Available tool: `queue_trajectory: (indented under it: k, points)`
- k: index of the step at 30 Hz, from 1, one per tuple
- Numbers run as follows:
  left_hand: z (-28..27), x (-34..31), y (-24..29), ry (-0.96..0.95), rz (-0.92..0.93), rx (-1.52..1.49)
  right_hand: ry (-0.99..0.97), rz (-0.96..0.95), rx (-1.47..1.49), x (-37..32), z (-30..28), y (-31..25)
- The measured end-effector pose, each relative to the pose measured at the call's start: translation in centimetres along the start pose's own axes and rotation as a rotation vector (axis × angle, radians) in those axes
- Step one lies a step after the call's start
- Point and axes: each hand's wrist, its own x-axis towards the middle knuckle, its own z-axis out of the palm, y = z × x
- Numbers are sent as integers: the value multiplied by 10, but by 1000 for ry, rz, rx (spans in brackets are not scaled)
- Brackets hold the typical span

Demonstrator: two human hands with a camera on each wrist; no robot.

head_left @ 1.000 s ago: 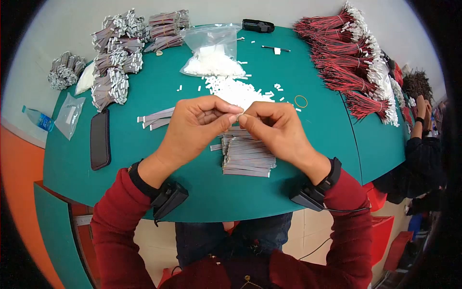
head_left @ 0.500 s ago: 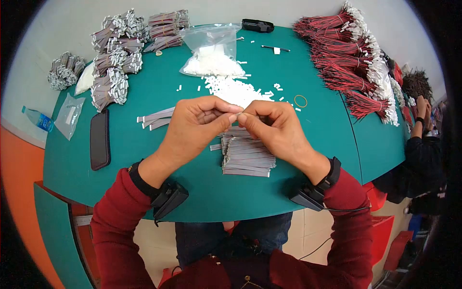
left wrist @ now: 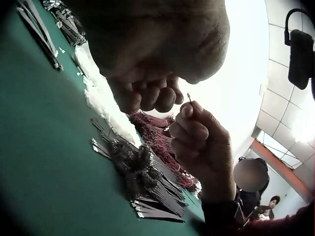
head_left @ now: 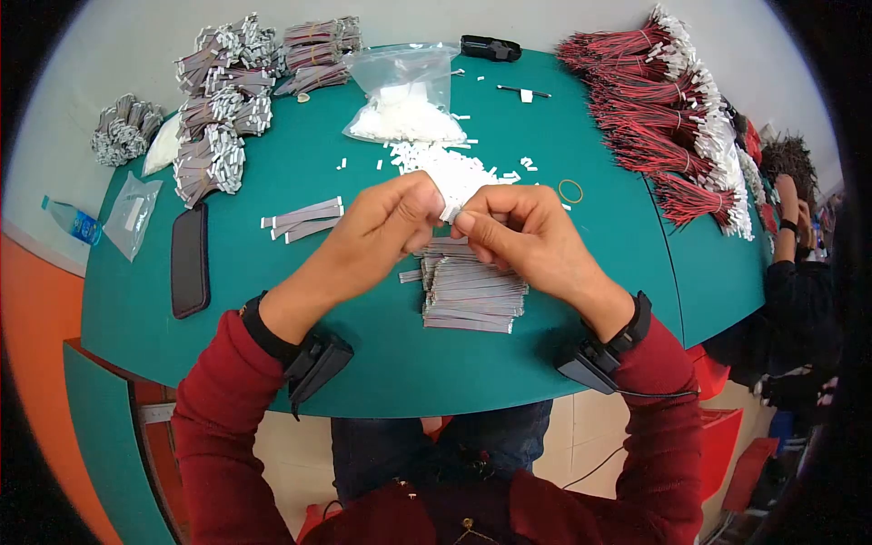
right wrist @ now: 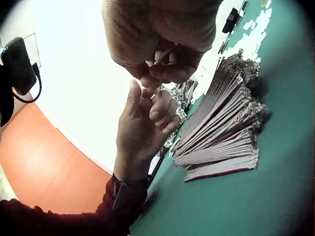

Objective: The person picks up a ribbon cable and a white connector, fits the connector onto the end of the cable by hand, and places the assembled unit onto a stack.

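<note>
Thumb and forefinger of my right hand (head_left: 531, 238) pinch a small white piece (head_left: 450, 212) in front of the white heap. In the left wrist view the right hand (left wrist: 206, 142) holds it edge-on, a thin dark strip with a light tip (left wrist: 189, 97). Close by on the left is my left hand (head_left: 377, 227), fingers bent, thumb raised in the right wrist view; nothing shows plainly in its grasp. Below both hands lies a stack of grey ribbon cables (head_left: 472, 295). A few more cables (head_left: 304, 218) rest left of the left hand.
Behind the hands are loose white connectors (head_left: 445, 168) and a clear bag (head_left: 404, 109). A phone (head_left: 190, 259) and grey cable bundles (head_left: 213, 109) are at left, red cable bundles (head_left: 649, 109) at right. A rubber band (head_left: 570, 191) lies near the right hand. Another person's hand (head_left: 790, 204) shows far right.
The left hand has drawn slightly away from the right fingertips and turned, its thumb now higher. The white piece at the right fingertips has come into view.
</note>
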Motion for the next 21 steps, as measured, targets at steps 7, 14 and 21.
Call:
queue_trajectory:
  k: [7, 14, 21]
  points:
    - [3, -2, -2, -30, 91, 146, -65, 109, 55, -3, 3, -3]
    - [6, -3, -1, -58, 75, 126, -104, 125, 135, -4, 2, -4]
    - [12, -5, -4, -41, 62, 95, -58, 74, 60, -7, 7, -7]
